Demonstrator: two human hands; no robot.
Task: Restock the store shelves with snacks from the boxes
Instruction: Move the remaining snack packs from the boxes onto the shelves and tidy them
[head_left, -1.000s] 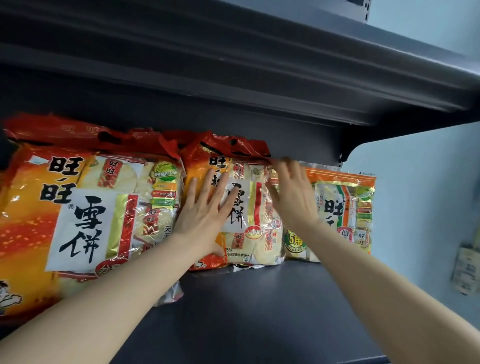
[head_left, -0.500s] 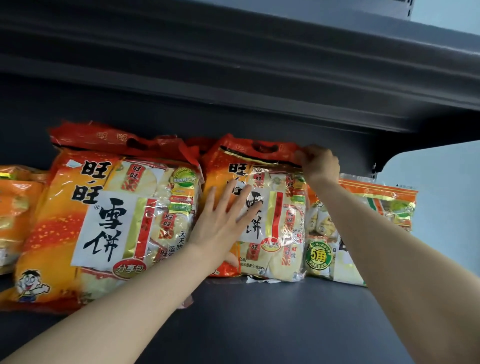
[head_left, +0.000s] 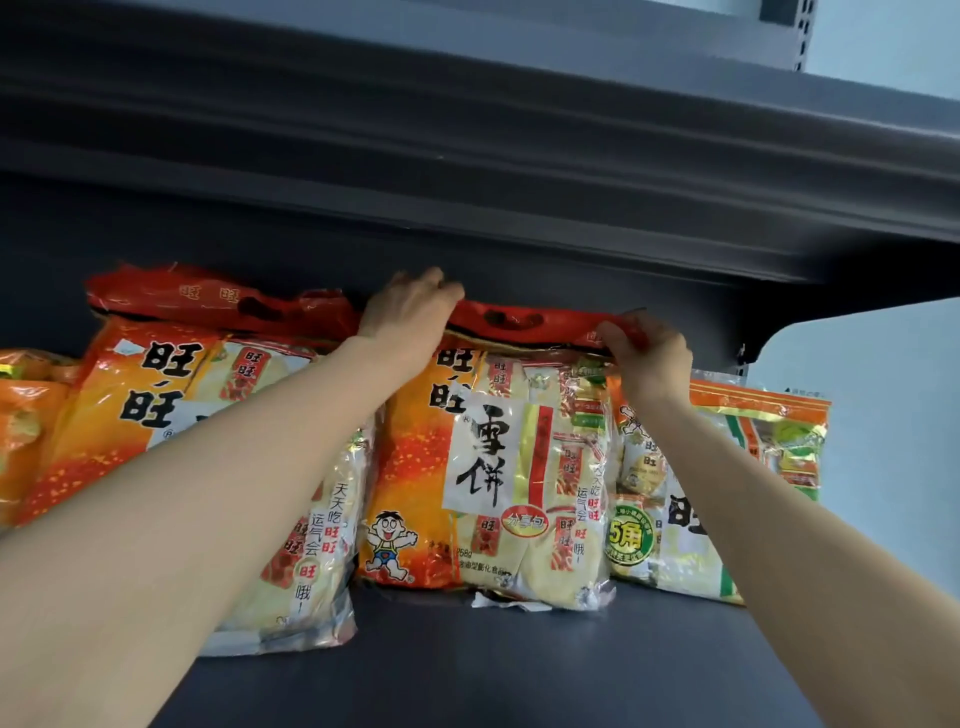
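An orange-and-white rice cracker bag (head_left: 488, 467) stands upright on the dark shelf (head_left: 519, 670), in the middle of the row. My left hand (head_left: 410, 317) grips the left end of its red top strip. My right hand (head_left: 649, 353) pinches the right end of that strip. A larger bag of the same kind (head_left: 156, 415) stands to its left, partly behind my left forearm. A smaller green-and-orange snack bag (head_left: 769, 452) leans behind it on the right.
Another orange bag (head_left: 21, 426) shows at the far left edge. The dark shelf above (head_left: 519, 156) hangs low over the bag tops. A pale wall (head_left: 883, 415) lies to the right of the shelf end. Bare shelf surface lies in front of the bags.
My left hand left the front of the middle bag and rose to its top left corner. My right hand stays at the top right corner. The view moved closer.
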